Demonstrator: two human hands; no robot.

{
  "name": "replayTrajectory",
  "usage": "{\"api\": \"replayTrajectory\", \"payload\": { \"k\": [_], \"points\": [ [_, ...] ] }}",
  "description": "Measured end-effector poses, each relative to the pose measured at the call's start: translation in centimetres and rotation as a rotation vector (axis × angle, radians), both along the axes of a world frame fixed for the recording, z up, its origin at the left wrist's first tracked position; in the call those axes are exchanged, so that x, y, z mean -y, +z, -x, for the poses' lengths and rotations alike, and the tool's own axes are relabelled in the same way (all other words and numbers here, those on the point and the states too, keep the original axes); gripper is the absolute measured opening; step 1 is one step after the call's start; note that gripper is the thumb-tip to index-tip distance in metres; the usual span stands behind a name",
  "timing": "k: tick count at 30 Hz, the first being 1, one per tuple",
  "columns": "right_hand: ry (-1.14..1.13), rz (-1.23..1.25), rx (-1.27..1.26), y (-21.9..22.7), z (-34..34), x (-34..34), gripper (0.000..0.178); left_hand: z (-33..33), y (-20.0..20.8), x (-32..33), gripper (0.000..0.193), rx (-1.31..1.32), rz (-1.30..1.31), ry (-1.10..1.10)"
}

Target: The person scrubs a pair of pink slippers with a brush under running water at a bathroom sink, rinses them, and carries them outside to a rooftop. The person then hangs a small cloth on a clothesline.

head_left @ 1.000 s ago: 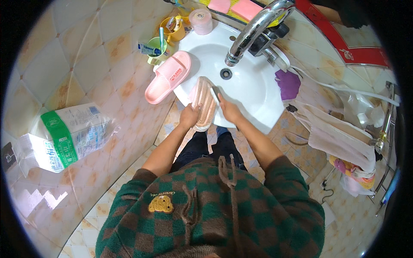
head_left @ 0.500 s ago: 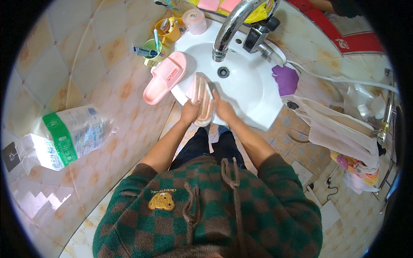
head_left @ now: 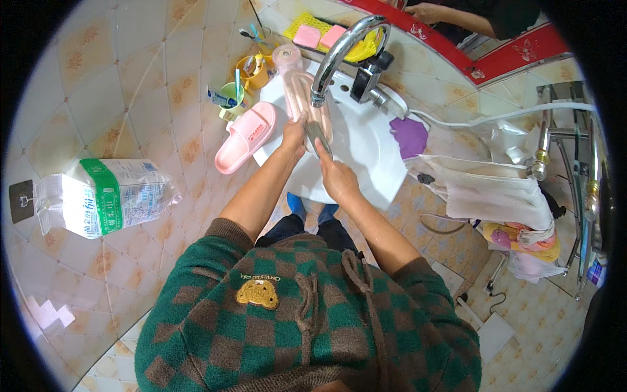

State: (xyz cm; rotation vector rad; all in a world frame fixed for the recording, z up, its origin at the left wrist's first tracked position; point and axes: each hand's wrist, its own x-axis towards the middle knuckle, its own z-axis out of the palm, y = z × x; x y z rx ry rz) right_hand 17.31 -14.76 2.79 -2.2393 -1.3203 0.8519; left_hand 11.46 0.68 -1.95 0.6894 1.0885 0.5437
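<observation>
My left hand is closed round the near end of a pink slipper, held over the left side of the white sink with its grooved sole facing up. In my right hand is an oblong grey-green brush, lying against the sole's near part; its bristles are hidden. A second pink slipper rests on the sink's left edge, strap up. The chrome faucet arches just beyond the brush.
Yellow and green cups with toothbrushes and a tube stand at the left. Behind the sink, pink soap bars lie on yellow mesh. A purple cloth drapes over the right rim, near hanging towels. A plastic-wrapped pack hangs on the left wall.
Both hands have moved farther out over the sink with the slipper and brush. The held slipper now reaches up beside the faucet. The view has shifted; the second slipper stays on the edge.
</observation>
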Motion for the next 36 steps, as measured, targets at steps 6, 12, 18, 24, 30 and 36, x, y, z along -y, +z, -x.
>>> {"api": "replayTrajectory", "payload": {
  "k": [6, 12, 18, 24, 30, 36],
  "points": [
    [-0.058, -0.101, 0.118, 0.8, -3.8, -2.7, 0.053, -1.0, -0.4, 1.6, 0.033, 0.15, 0.052, 0.009],
    [-0.02, -0.042, 0.061, 0.3, -2.1, 0.4, 0.05, -0.9, -0.5, 1.0, 0.026, 0.21, -0.057, 0.213],
    [-0.074, 0.003, 0.172, -0.7, -5.3, -1.9, 0.054, -0.7, -1.6, 5.0, 0.029, -0.003, -0.181, -0.103],
    [-0.4, -0.289, -0.669, -5.5, -6.1, -3.7, 0.073, 0.8, 1.7, 7.8, 0.046, -0.339, -0.91, -0.639],
    [-0.601, -0.264, -1.335, -5.0, -4.2, -1.3, 0.049, 7.6, 3.8, 6.1, 0.058, -0.513, -1.128, -0.423],
    [-0.33, -0.116, -1.36, -4.8, -3.2, -3.5, 0.047, 7.6, 2.8, 2.6, 0.043, 0.214, 0.184, -0.227]
  ]
}}
